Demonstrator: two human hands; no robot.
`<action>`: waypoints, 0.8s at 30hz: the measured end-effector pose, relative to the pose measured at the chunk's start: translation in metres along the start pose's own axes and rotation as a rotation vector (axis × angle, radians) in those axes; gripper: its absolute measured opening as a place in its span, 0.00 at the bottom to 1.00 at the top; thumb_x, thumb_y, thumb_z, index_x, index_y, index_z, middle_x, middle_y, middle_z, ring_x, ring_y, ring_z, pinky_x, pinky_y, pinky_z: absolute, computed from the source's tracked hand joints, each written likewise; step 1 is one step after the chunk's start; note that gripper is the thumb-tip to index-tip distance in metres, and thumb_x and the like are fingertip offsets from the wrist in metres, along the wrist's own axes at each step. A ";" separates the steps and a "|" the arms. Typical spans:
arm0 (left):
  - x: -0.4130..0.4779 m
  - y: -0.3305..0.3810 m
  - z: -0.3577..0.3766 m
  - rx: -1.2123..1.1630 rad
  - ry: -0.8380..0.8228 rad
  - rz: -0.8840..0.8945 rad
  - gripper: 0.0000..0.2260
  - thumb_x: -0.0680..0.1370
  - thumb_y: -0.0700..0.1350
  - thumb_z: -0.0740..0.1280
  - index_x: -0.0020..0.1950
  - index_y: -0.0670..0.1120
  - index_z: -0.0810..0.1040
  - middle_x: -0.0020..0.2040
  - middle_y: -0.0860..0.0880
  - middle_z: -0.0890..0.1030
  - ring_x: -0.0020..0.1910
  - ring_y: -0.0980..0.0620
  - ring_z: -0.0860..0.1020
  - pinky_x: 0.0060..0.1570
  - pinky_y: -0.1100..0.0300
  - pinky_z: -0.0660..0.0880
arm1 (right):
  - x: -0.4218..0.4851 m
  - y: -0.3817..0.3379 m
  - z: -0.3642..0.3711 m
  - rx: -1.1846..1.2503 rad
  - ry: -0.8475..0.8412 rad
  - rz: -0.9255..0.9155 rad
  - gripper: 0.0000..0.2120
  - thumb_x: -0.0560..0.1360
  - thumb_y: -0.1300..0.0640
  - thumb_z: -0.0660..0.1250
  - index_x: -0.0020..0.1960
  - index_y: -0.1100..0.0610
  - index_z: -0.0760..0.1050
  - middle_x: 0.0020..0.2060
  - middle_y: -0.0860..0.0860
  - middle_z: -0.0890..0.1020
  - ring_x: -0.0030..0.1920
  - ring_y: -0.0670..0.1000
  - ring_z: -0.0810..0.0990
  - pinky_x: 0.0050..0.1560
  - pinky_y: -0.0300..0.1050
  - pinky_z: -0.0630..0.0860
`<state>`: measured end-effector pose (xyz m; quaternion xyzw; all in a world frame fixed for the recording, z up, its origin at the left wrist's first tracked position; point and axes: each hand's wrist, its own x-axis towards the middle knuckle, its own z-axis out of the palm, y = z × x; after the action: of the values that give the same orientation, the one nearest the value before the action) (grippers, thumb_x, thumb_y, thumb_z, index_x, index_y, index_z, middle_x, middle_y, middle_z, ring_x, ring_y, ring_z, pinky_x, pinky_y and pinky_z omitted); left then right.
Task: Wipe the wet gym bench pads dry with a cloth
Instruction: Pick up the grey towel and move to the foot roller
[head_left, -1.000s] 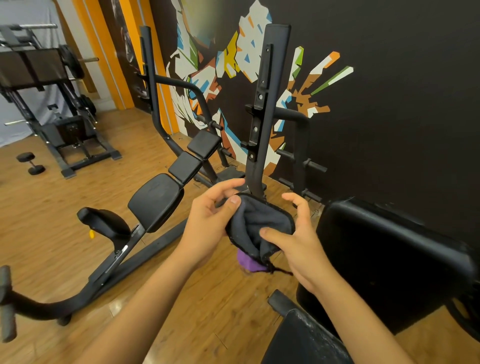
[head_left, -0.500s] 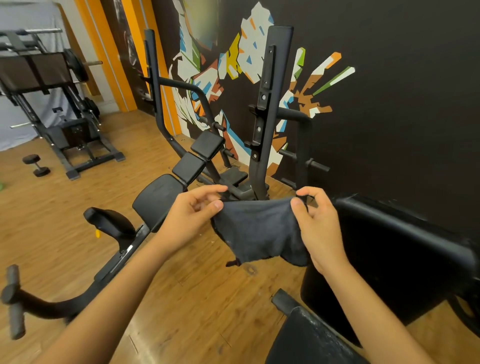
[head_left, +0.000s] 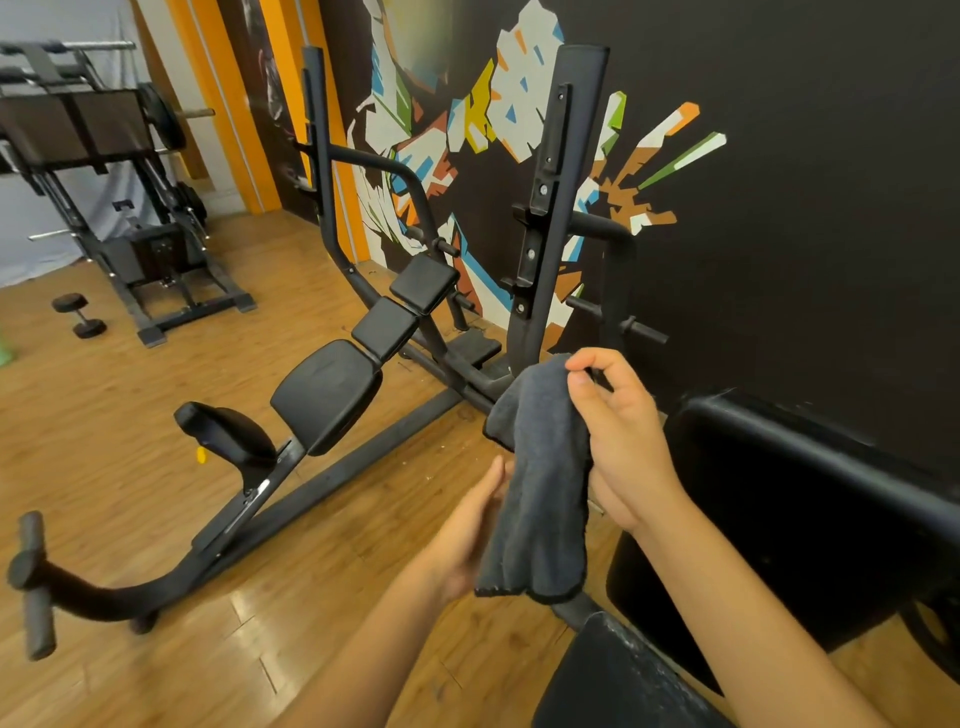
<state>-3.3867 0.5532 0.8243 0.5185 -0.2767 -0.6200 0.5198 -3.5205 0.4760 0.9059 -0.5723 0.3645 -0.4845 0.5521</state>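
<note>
the fingers (head_left: 613, 364) of the right hand (head_left: 628, 452) pinch the top of the cloth (head_left: 540, 483), which hangs in the air. the left hand (head_left: 467, 530) rests flat on it, fingers straight. the cloth is near the black pad (head_left: 779, 493), not on it, so the wiping is likely all left to do.

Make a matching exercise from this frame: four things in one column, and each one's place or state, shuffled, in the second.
Column 1
1. cloth
2. dumbbell
3. left hand
4. right hand

Column 2
A. lies on the wooden floor, far left
B. pinches the cloth's top edge
C. dark grey, hangs downward
D. open and flat, beside the cloth's lower half

Pairs: 1-C, 2-A, 3-D, 4-B
</note>
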 end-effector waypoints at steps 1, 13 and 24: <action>-0.004 -0.005 0.001 -0.051 -0.015 -0.060 0.19 0.80 0.61 0.64 0.60 0.49 0.81 0.53 0.48 0.86 0.50 0.50 0.84 0.54 0.50 0.80 | 0.000 -0.002 -0.002 0.016 0.008 0.013 0.09 0.83 0.57 0.64 0.53 0.43 0.78 0.50 0.42 0.83 0.57 0.46 0.82 0.59 0.51 0.80; -0.011 0.010 -0.027 0.076 0.083 0.483 0.26 0.78 0.40 0.68 0.74 0.54 0.69 0.60 0.43 0.83 0.61 0.44 0.82 0.56 0.52 0.81 | -0.008 0.009 -0.059 0.255 -0.110 0.229 0.19 0.74 0.71 0.69 0.60 0.53 0.77 0.59 0.57 0.82 0.57 0.54 0.84 0.48 0.44 0.81; -0.028 0.040 -0.049 0.577 0.393 0.719 0.09 0.79 0.41 0.70 0.53 0.54 0.84 0.38 0.61 0.83 0.42 0.60 0.82 0.40 0.65 0.78 | -0.015 0.038 -0.047 -0.739 -0.180 -0.065 0.14 0.77 0.61 0.71 0.61 0.50 0.82 0.55 0.46 0.81 0.58 0.45 0.79 0.48 0.24 0.72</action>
<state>-3.3288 0.5768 0.8542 0.6200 -0.4949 -0.1902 0.5783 -3.5646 0.4724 0.8629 -0.7843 0.4464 -0.2854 0.3226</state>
